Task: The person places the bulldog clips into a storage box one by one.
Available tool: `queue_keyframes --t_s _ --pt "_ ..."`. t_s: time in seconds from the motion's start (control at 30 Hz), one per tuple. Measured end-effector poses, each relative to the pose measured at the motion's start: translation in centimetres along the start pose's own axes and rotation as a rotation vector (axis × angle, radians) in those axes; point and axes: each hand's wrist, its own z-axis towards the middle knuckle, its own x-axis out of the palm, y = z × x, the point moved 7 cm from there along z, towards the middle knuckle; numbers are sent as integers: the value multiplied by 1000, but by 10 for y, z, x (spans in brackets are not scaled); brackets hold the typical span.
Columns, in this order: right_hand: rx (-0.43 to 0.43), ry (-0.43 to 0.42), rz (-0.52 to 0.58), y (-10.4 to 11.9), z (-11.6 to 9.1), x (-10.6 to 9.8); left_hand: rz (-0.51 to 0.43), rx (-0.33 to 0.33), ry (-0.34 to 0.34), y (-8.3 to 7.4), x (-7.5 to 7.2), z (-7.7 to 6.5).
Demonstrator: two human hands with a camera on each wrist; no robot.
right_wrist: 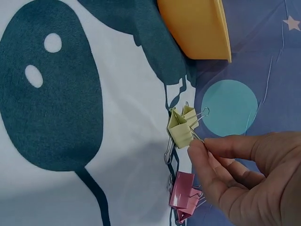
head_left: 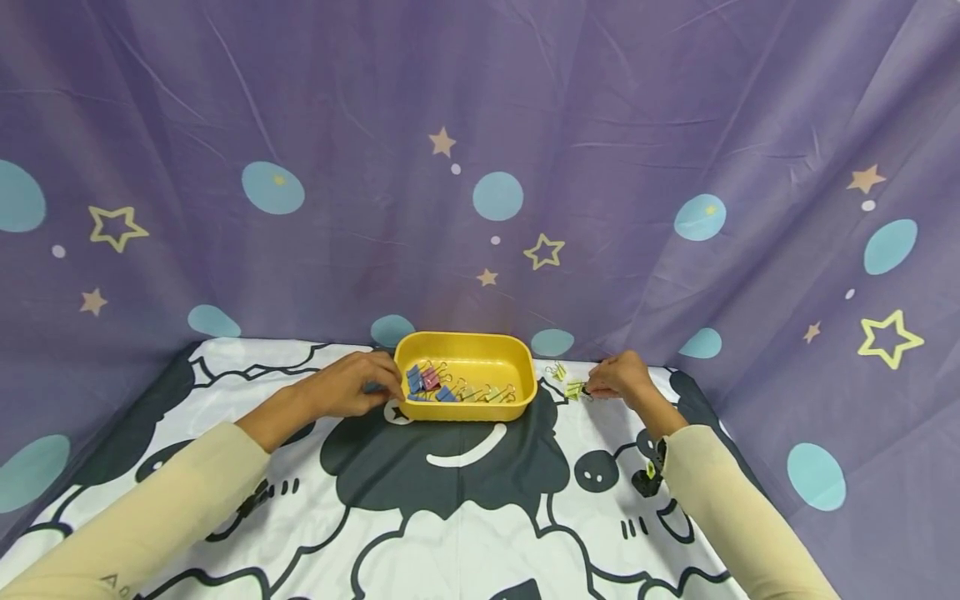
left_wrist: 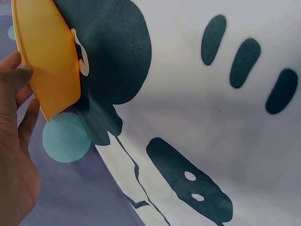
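Observation:
A yellow plastic bin [head_left: 465,412] stands by the purple curtain. My left hand [head_left: 358,383] holds its left rim, and the left wrist view shows thumb and fingers about the edge of the bin [left_wrist: 51,61]. Inside lie blue binder clips [head_left: 447,394], pink binder clips [head_left: 431,378] and yellow binder clips [head_left: 491,394]. To the right of the bin, my right hand [head_left: 621,377] pinches a wire handle of a yellow binder clip [right_wrist: 180,134]. Behind that clip is another yellow binder clip [head_left: 557,371]. Pink binder clips [right_wrist: 182,190] lie near the fingers in the right wrist view.
A white cloth with dark cartoon shapes [head_left: 450,467] covers the table. At its back edge hangs a purple curtain [head_left: 375,167] printed with stars and blue ovals. The bin stands close against this curtain.

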Motion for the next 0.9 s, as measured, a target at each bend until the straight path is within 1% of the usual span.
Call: queue_keyframes --t_s 0.1,0.27,0.37,0.57,0.9 --pt "27 32 58 -1 0 2 4 -2 7 0 1 0" --pt "103 79 165 -7 2 3 9 13 -7 -1 1 -1" --pt "131 104 193 -9 3 4 10 21 -20 -1 0 0" --pt "152 118 199 -8 3 3 6 23 -27 -1 -1 0" --pt "138 112 185 -2 1 1 -1 -21 17 0 0 0"
